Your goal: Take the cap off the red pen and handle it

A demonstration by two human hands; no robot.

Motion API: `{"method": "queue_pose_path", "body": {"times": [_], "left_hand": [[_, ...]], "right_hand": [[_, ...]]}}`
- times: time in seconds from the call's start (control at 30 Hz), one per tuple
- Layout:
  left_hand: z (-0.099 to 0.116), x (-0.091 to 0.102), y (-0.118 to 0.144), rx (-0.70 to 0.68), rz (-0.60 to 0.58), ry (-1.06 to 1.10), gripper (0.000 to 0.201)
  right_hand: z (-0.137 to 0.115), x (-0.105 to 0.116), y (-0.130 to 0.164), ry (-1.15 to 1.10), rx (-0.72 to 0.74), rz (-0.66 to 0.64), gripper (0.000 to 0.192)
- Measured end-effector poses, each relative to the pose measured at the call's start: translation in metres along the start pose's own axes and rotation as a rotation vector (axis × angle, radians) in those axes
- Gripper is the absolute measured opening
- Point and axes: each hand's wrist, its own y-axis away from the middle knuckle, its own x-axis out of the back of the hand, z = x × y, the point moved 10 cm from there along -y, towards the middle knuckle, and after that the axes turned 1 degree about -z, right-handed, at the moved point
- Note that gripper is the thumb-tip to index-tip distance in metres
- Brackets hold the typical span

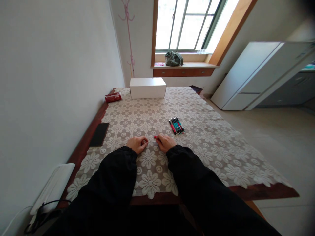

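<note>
Pen (155, 137) pinched between both hands' fingers (158, 140)

A small red pen (155, 137) shows only as a short red tip between the two hands near the table's front middle; most of its length is hidden by fingers, so its full shape cannot be told. It lies about level, pointing toward 9 o'clock. At 2 o'clock from it, near but apart, a bundle of pens (176, 125) lies flat, red and teal with dark ends, side by side, slanting toward 11 o'clock.
</note>
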Motion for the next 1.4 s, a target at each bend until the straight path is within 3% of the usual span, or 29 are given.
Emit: {"method": "queue_pose_path", "body": {"times": [0.17, 0.77, 1.4], "left_hand": [[0.001, 0.000, 0.000, -0.017, 0.007, -0.011, 0.023], [0.002, -0.005, -0.002, -0.073, 0.013, 0.021, 0.028], [0.007, -0.004, -0.001, -0.096, 0.020, 0.027, 0.033]], "right_hand": [[0.001, -0.005, 0.001, 0.001, -0.045, -0.057, 0.018], [-0.011, -0.004, 0.001, -0.032, 0.118, -0.010, 0.020], [-0.013, -0.005, 0.001, -0.071, 0.144, 0.008, 0.017]]}}
